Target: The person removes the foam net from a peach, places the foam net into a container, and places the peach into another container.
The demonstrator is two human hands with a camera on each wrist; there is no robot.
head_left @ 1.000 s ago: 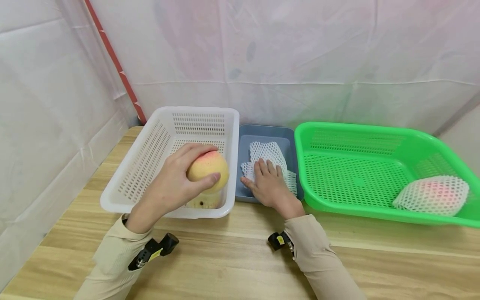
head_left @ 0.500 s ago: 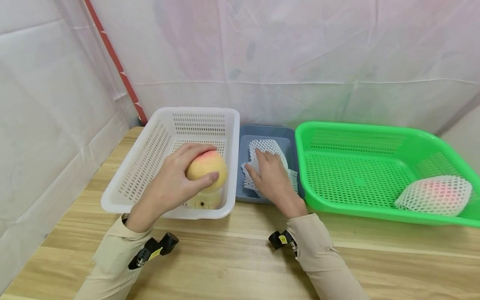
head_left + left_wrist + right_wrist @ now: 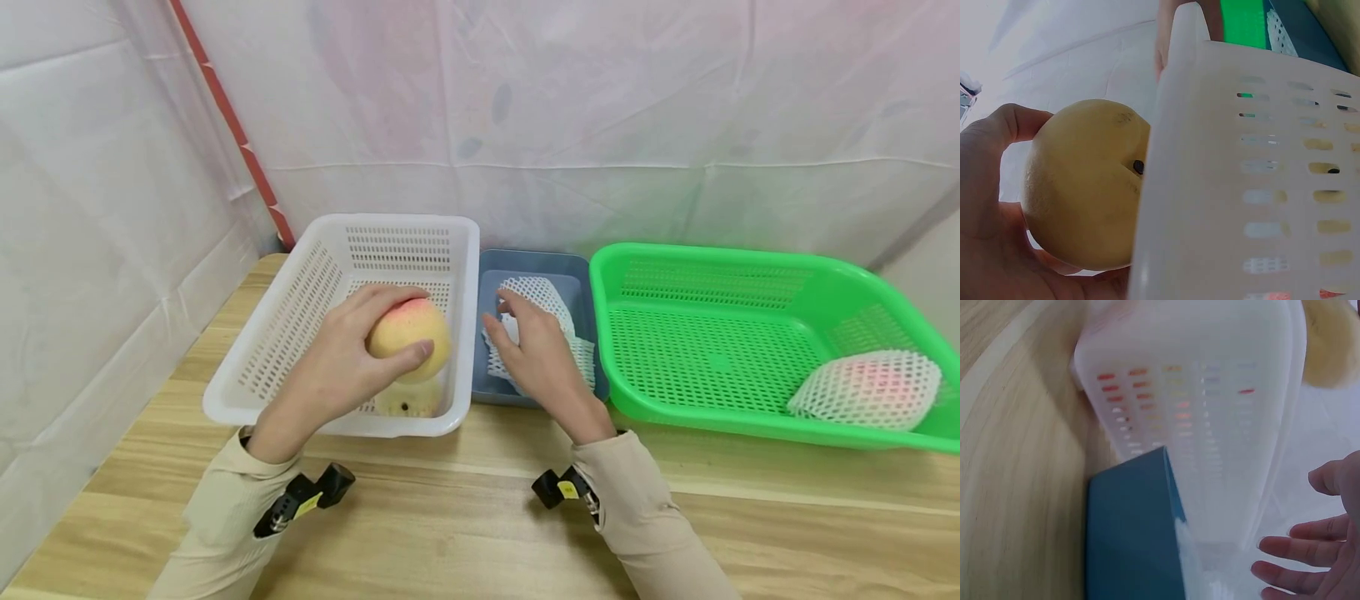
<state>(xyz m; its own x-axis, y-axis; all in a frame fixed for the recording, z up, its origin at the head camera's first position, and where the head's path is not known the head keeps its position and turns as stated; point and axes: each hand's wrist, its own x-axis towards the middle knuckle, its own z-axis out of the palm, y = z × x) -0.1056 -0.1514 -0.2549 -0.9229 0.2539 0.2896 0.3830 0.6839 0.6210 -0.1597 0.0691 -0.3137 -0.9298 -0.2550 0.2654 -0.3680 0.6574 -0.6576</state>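
My left hand grips a yellow peach with a pink top, held above the near end of the white basket. A second yellow fruit with a dark spot sits below it in that basket. In the left wrist view the peach shows its underside, thumb and fingers around it. Over the grey-blue tray hovers my right hand, its fingers loosely bent. White foam fruit nets lie beneath it. The right wrist view shows that hand holding nothing.
To the right stands a green basket holding a peach in a foam net. All containers stand side by side on a wooden table. A pale sheet hangs behind them.
My right hand has lifted off the foam nets and drawn slightly left, its fingers now more bent. My left hand with the peach has shifted a little left.
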